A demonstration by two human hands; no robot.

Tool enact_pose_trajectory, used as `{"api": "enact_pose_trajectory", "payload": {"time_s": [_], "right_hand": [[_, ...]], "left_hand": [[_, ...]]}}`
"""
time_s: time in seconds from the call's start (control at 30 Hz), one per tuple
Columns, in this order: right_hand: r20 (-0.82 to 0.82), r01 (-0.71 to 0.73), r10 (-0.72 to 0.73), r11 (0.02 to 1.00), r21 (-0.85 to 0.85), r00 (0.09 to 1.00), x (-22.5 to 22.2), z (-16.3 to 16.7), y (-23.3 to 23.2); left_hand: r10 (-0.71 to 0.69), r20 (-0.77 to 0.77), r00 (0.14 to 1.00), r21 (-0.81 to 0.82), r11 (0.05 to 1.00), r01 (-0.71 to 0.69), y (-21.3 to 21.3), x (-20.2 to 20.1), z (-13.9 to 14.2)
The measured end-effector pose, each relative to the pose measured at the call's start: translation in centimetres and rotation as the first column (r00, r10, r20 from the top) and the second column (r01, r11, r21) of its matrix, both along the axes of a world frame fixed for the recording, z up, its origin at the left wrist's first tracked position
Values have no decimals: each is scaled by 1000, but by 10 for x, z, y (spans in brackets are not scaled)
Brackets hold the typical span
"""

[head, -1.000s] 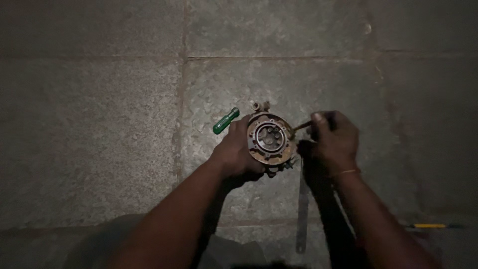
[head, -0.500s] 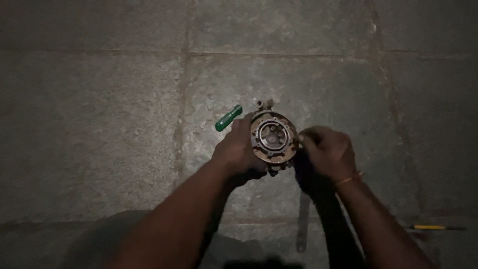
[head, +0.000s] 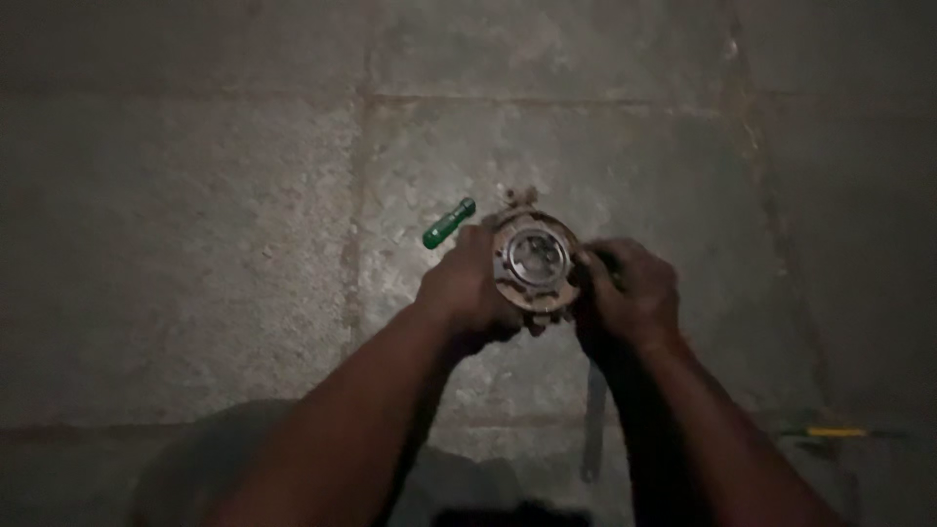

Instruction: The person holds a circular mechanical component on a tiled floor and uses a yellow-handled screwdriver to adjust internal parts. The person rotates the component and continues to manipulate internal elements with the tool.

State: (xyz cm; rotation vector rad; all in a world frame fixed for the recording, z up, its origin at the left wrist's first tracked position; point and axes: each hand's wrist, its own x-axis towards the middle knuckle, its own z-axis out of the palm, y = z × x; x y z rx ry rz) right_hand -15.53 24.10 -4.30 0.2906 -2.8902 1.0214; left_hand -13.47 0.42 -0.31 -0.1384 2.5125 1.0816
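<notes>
Head view, frame centre: left hand [head: 467, 291] grasps the round rusty metal part [head: 532, 260], right hand [head: 630, 293] clenched at its edge; better hold it steady.

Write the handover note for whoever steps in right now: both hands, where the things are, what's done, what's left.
Left hand: grip closed on the left edge of the round rusty metal part, held above the stone floor.
Right hand: closed against the part's right edge; whether it holds a tool cannot be told.
Nearby: green-handled screwdriver on the floor left of the part; a long flat metal bar below the hands; a yellow-handled tool at far right.
Done: part lifted and held in both hands.
Left: work on the part looks unfinished; its stage cannot be judged.
</notes>
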Motion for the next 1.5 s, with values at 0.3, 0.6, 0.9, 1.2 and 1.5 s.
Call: {"api": "enact_pose_trajectory", "payload": {"time_s": [0.3, 0.6, 0.9, 1.2, 1.5], "right_hand": [[182, 116, -84, 978, -174, 980, -8, -3, 9], [75, -15, 13, 999, 33, 997, -4, 0, 8], [26, 77, -75, 995, -62, 997, 4, 3, -3], [178, 331, -302, 929, -166, 936, 24, 10, -3], [97, 270, -264, 961, -58, 960, 36, 1, -14]], "left_hand": [[-13, -23, 1000, 29, 999, 14, 0, 1, 8], [24, -6, 1000, 23, 999, -24, 1, 3, 8], [-21, -12, 1000, -21, 1000, 21, 0, 0, -7], [36, -6, 999, 43, 998, -36, -1, 4, -1], [39, -89, 995, 33, 999, -36, 1, 9, 8]]}}
